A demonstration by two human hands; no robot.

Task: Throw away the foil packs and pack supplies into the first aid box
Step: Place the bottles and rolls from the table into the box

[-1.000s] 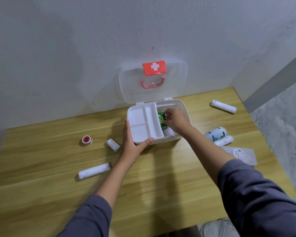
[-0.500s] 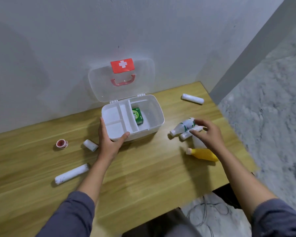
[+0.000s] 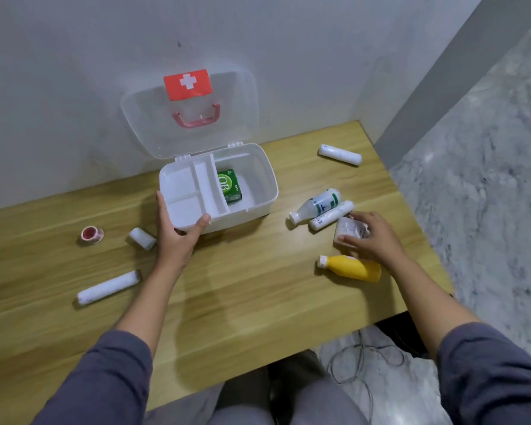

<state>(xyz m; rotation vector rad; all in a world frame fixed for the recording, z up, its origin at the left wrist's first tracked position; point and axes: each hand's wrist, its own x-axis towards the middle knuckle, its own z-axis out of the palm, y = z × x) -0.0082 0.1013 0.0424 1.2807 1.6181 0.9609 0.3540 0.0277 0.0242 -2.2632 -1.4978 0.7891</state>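
Note:
The white first aid box (image 3: 262,179) stands open on the wooden table, its clear lid leaning on the wall. A green carton (image 3: 229,184) lies in its right compartment. My left hand (image 3: 178,231) grips the box's front left corner. My right hand (image 3: 370,237) rests on a flat clear pack (image 3: 347,228) right of the box, fingers curled over it. Beside it lie a white bottle with a green label (image 3: 316,204), a white roll (image 3: 331,215) and a yellow bottle (image 3: 351,268).
More white rolls lie at the back right (image 3: 339,154), front left (image 3: 108,288) and near my left hand (image 3: 142,238). A red tape roll (image 3: 91,234) sits at the left. The table's right edge (image 3: 411,210) drops to a marble floor; cables lie below.
My right hand left the box, with the green carton now lying inside, and moved right and down onto the clear pack. The view swung right. My left hand stayed on the box.

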